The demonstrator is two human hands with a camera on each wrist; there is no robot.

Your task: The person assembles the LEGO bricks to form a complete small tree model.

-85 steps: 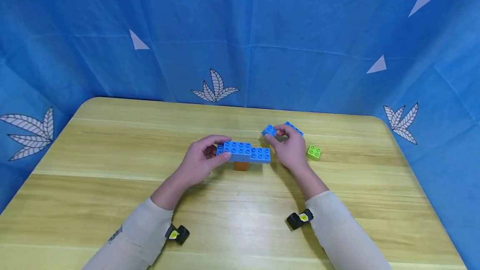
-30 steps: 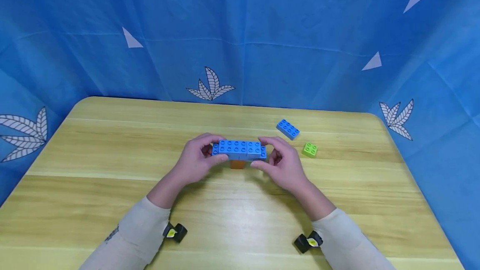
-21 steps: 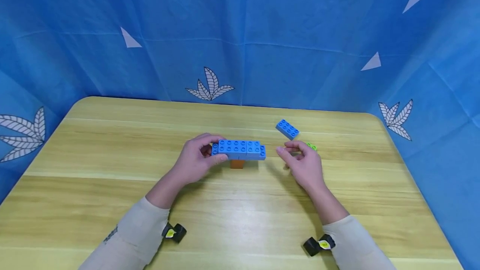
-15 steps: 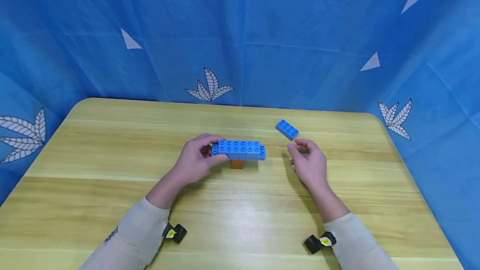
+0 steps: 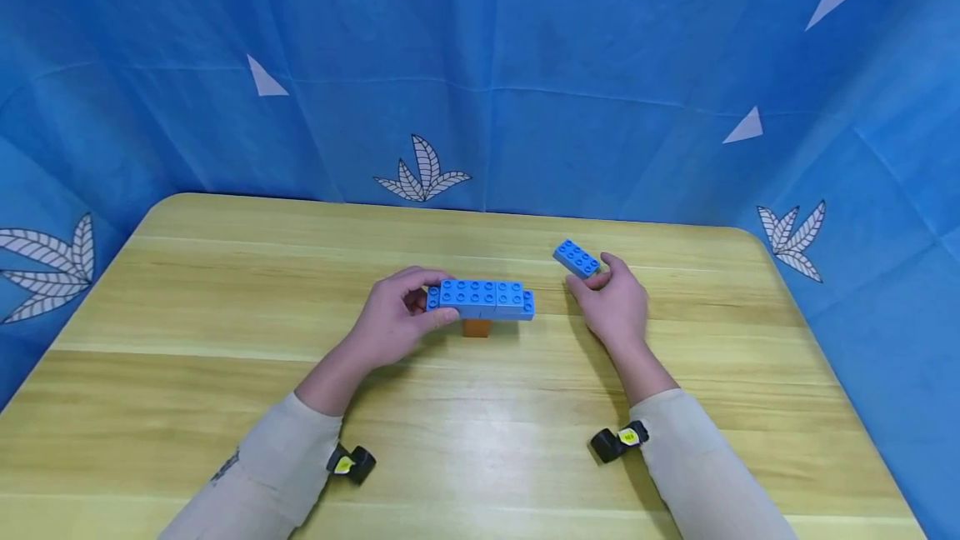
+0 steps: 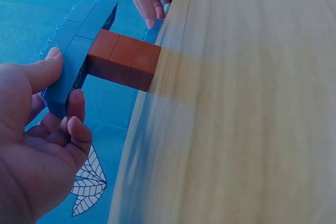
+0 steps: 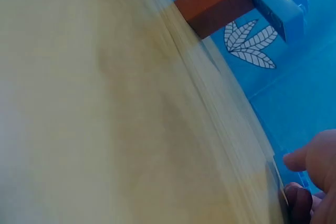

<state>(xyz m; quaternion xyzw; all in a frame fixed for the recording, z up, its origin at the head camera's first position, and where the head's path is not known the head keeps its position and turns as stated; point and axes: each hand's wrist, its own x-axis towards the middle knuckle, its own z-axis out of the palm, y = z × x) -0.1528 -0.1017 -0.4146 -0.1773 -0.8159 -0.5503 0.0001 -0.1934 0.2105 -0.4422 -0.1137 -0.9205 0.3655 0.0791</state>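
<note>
My left hand (image 5: 401, 319) holds the left end of a T-shaped toy brick build (image 5: 480, 298), thumb in front and fingers behind. Its top is a two-layer bar of blue bricks. An orange-brown brick column (image 6: 126, 59) carries the bar and stands on the table. To the right, my right hand (image 5: 615, 307) is at a loose blue building brick (image 5: 576, 257), thumb and index finger around its near right end. In the right wrist view, the right thumb (image 7: 296, 159) points at that brick and other fingers curl below. I cannot tell whether it is gripped.
The wooden table (image 5: 480, 432) runs back to a blue cloth backdrop (image 5: 600, 40) with white leaf and triangle prints. Each sleeve bears a black wrist camera, one on the left (image 5: 352, 465) and one on the right (image 5: 618, 442).
My right hand set a small blue brick on the bar's right end, let go, drew back right, then went forward to the loose blue brick. It covers the green brick's earlier spot.
</note>
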